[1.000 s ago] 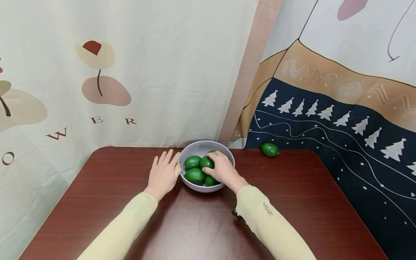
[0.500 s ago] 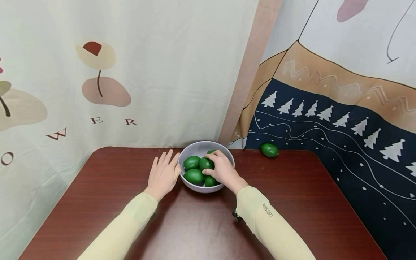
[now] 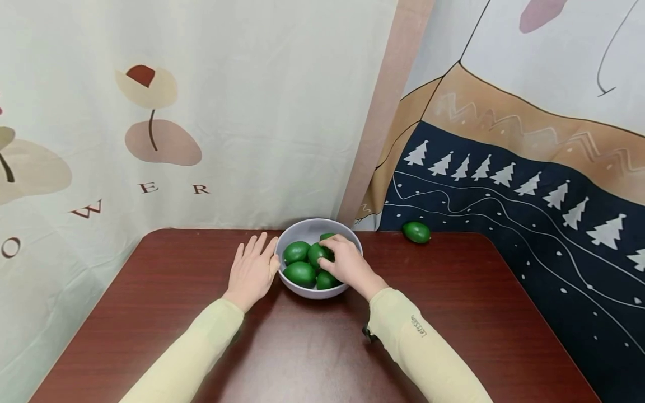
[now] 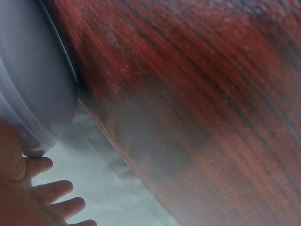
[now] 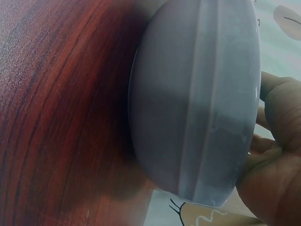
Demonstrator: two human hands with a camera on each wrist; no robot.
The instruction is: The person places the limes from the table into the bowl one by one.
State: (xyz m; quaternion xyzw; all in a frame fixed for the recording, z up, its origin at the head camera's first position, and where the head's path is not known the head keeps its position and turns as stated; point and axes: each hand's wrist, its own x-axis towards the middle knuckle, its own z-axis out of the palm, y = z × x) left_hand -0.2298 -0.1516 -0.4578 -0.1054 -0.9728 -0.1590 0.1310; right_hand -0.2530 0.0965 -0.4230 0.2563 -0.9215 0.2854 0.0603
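A grey-lilac bowl [image 3: 311,293] stands near the table's back edge, holding several green limes [image 3: 300,274]. My right hand [image 3: 347,263] reaches over the bowl's right side. Its thumb and fingers are spread loosely at the right side of the middle lime [image 3: 317,254], and whether they still touch it I cannot tell. The right wrist view shows the bowl's outer wall [image 5: 188,103] with the hand beyond the rim. My left hand [image 3: 252,271] lies with straight fingers against the bowl's left side, its thumb side at the rim.
One more lime [image 3: 416,232] lies at the table's back edge, right of the bowl. The reddish-brown table [image 3: 302,352] ends just behind the bowl, where printed curtains [image 3: 252,112] hang.
My right hand has drawn back slightly to the right, its thumb slipping off the front of the middle lime, which shows more now. The left hand and bowl have stayed in place.
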